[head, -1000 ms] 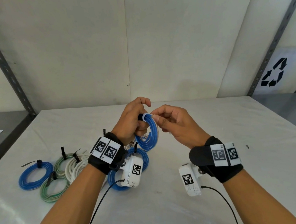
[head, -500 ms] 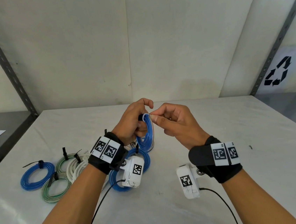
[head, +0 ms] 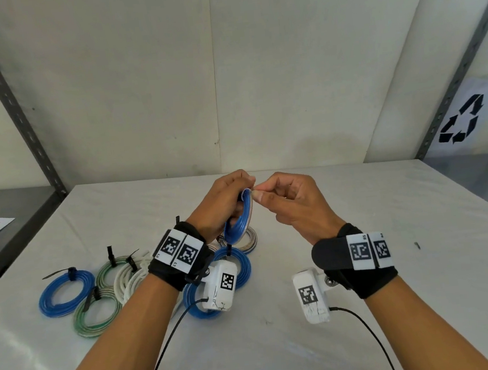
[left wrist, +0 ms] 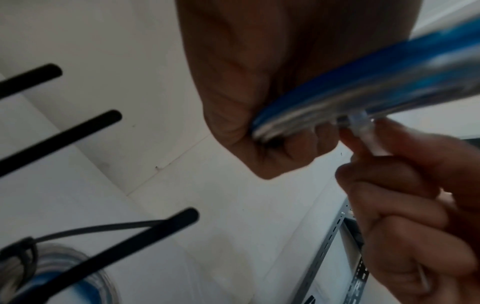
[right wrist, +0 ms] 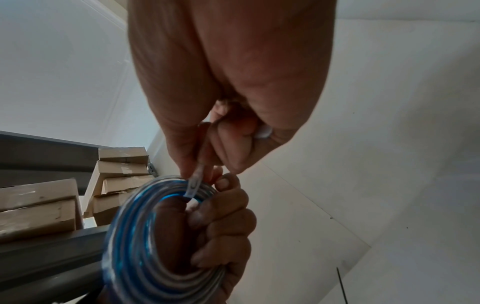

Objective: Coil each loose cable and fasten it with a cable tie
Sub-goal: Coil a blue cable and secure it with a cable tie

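Note:
My left hand (head: 226, 204) grips a coiled blue cable (head: 242, 221) upright above the table, its fingers curled through the coil (right wrist: 145, 236). A clear white cable tie (right wrist: 194, 183) wraps over the top of the coil. My right hand (head: 277, 196) pinches the tie's tail (left wrist: 369, 139) between thumb and forefinger, right beside the left hand. The blue cable (left wrist: 363, 86) crosses the left wrist view in a blur.
Several tied coils lie on the white table (head: 373, 337) at the left: a blue coil (head: 66, 292), a green coil (head: 96, 313), a white coil (head: 132, 279), another blue coil (head: 239, 268). Black ties (left wrist: 64, 135) stick up from them. Cardboard boxes (right wrist: 39, 205) stand on the left shelf.
The coil has turned more edge-on in my left hand. My right hand has closed in on its top and now pinches the tie tail tighter against the coil.

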Demonstrator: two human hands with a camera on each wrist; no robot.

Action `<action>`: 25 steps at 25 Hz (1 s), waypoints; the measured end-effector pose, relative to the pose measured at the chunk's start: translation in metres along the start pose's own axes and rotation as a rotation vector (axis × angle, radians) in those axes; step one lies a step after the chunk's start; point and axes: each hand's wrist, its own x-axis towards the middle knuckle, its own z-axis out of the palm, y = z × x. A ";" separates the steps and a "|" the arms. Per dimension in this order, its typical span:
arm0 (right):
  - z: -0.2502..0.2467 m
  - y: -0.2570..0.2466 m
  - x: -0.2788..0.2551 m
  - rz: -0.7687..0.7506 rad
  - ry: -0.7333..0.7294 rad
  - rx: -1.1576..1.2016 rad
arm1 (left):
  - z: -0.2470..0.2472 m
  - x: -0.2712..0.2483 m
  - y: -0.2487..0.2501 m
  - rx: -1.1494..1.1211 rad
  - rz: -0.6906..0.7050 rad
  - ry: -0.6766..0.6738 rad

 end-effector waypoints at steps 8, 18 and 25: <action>-0.016 -0.002 0.003 0.094 -0.080 0.081 | -0.012 -0.009 -0.001 -0.340 -0.081 -0.220; -0.032 0.006 0.007 0.014 -0.057 -0.243 | -0.004 0.003 -0.004 -0.424 -0.083 -0.015; -0.040 -0.004 0.009 -0.121 -0.153 -0.421 | 0.005 0.000 -0.008 -0.631 -0.419 -0.141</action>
